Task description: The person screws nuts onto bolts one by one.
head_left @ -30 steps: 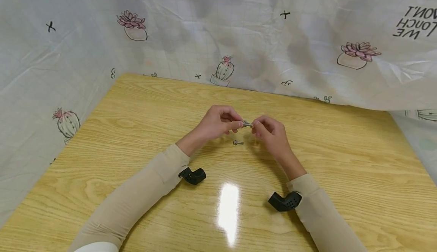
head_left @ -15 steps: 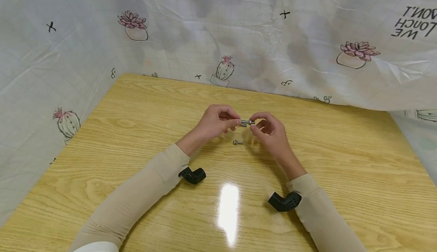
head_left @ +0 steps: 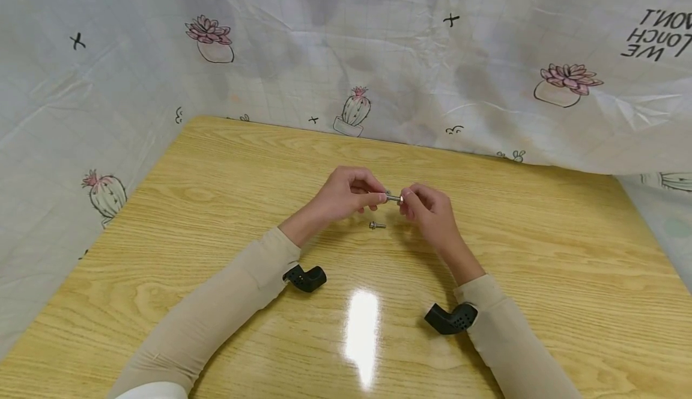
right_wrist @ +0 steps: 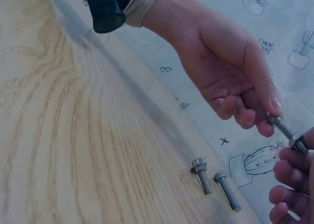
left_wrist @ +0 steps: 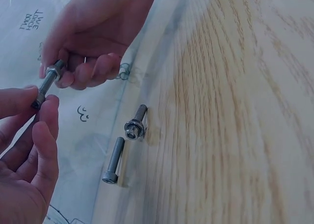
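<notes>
My left hand (head_left: 348,191) pinches the head of a socket-head bolt (left_wrist: 46,84) between thumb and fingers, above the table. A hex nut (left_wrist: 55,72) sits on the shank toward the far end. At that end, the thumb and fingers of my right hand (head_left: 429,207) pinch around the nut; in the right wrist view the right hand (right_wrist: 298,177) shows only at the edge. Below lies a second bolt (head_left: 377,226) with a nut up by its head. Beside it rests a plain socket-head bolt (right_wrist: 228,192), mostly hidden in the head view.
The wood-grain table (head_left: 243,327) carries a bright light reflection near its front. A white sheet printed with cacti (head_left: 411,74) hangs along the back and left. Black wrist camera mounts (head_left: 305,279) stick out from both sleeves.
Half a second ago my right thumb and forefinger were spread apart around the nut; now they are together on it again. The left hand keeps its pinch, and the lying bolt stays put.
</notes>
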`<action>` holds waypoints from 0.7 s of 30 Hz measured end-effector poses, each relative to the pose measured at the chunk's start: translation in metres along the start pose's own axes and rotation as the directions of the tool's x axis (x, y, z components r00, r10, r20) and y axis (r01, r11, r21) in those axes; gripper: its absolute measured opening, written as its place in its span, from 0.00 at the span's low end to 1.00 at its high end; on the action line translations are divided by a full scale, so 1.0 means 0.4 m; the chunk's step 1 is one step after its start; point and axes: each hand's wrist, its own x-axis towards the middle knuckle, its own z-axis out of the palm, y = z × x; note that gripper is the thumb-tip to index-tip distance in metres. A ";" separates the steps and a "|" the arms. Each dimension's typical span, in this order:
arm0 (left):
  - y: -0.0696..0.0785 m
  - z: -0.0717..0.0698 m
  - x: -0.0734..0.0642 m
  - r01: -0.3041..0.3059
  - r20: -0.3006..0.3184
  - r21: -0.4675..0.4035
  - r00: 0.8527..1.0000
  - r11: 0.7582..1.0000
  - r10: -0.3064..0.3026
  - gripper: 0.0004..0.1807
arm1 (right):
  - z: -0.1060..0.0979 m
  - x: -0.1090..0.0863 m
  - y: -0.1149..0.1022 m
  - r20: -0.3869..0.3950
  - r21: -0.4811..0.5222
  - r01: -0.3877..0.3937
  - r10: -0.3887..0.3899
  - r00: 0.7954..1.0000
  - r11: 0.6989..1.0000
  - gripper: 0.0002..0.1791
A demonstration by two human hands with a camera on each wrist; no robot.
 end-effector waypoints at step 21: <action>0.010 0.002 0.012 0.044 -0.066 -0.021 0.997 0.999 -0.045 0.04 | -0.017 0.013 0.000 0.018 0.034 0.040 -0.041 0.999 0.999 0.09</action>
